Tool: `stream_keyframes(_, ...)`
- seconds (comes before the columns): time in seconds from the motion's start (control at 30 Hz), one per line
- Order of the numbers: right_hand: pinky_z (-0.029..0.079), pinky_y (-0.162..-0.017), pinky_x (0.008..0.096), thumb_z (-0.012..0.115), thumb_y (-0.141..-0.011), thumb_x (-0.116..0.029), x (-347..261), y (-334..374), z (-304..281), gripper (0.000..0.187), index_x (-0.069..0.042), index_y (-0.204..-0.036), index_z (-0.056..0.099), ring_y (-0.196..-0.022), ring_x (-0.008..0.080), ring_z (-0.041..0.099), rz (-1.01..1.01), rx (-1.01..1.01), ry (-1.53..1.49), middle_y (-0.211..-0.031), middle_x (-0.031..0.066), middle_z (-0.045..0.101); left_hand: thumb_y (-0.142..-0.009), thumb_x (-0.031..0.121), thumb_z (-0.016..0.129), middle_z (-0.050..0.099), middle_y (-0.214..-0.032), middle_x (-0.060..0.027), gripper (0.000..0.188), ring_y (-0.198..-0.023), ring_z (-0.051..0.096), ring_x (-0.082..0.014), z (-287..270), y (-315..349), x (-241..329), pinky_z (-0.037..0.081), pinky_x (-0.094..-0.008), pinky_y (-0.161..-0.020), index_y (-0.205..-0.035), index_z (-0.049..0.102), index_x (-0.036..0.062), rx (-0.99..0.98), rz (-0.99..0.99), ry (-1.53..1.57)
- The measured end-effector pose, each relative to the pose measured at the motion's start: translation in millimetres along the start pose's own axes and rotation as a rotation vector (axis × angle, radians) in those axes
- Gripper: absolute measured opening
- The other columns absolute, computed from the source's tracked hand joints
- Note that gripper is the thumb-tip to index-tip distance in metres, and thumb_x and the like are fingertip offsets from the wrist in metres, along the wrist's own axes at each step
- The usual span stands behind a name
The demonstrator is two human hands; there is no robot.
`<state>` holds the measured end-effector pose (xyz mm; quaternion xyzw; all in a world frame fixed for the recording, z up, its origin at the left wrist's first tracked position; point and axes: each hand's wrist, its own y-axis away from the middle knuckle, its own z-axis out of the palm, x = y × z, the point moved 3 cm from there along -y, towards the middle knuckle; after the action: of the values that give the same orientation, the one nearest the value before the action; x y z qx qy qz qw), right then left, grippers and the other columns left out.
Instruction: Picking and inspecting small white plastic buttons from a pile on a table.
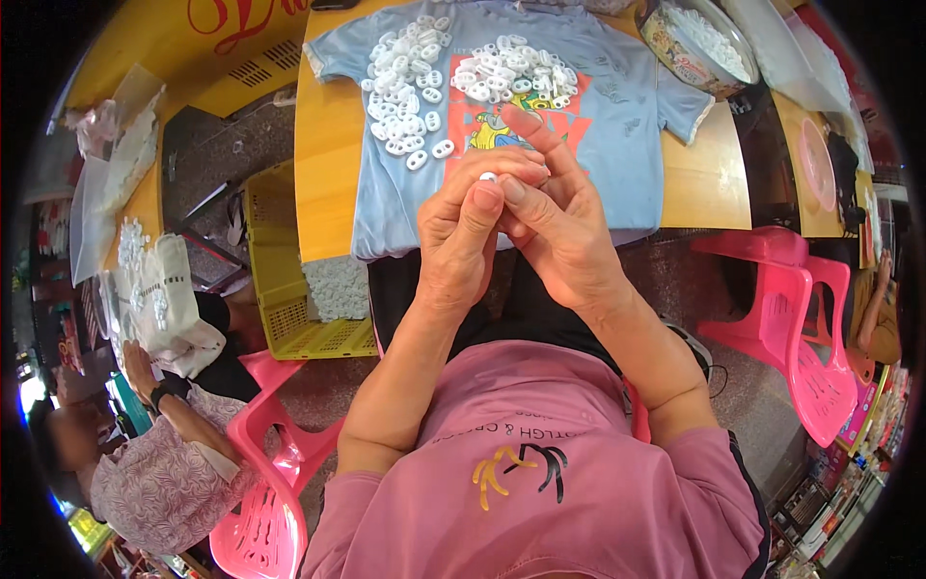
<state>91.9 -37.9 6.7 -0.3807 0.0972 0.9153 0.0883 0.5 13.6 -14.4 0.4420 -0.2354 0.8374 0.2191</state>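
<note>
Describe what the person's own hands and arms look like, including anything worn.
The left hand and right hand are ungloved, with no watch showing. Short pink sleeves leave the forearms bare; a dark stripe edges the right sleeve.

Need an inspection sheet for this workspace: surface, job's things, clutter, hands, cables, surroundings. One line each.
Surface: yellow table with a printed light-blue T-shirt spread over it.
Job's things: two piles of white oval two-holed pieces on the shirt; one small white piece at the fingertips.
Clutter: round patterned tub of white pieces at the far right; yellow plastic crate below, left of the table.
Hands: left hand pinches the small piece; right hand meets it, grip partly hidden.
Cables: thin dark line on the floor at right, possibly a cable.
Surroundings: pink plastic chair at right; seated co-worker at left.
</note>
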Motion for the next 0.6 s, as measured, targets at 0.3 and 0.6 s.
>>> stream_keyframes(0.3,0.045,-0.070,0.0234,0.064,-0.092,-0.011,7.9,-5.8,-7.3,0.059,-0.008,-0.143,0.035,-0.074,0.0067,0.052,0.012,0.019,0.031,-0.091,-0.0007,0.058,-0.101,0.027,0.049,0.063,-0.111,-0.0096,0.035,-0.091,0.058,-0.0131,-2.1,-2.7,-4.5,0.045,-0.0243,-0.078,-0.108,0.064,-0.0035,0.066,-0.074,0.116)
stream_keyframes(0.6,0.046,-0.067,0.0215,0.059,-0.095,-0.012,-17.8,-18.6,-26.6,0.026,0.001,-0.117,0.062,-0.072,0.0058,0.054,-0.024,-0.029,0.684,-0.092,0.0019,0.065,-0.098,0.013,0.048,0.060,-0.101,-0.0092,0.029,-0.083,0.056,-0.0144,-67.3,28.3,69.8,0.046,-0.0292,-0.075,-0.121,0.057,-0.0036,0.211,0.101,-0.187)
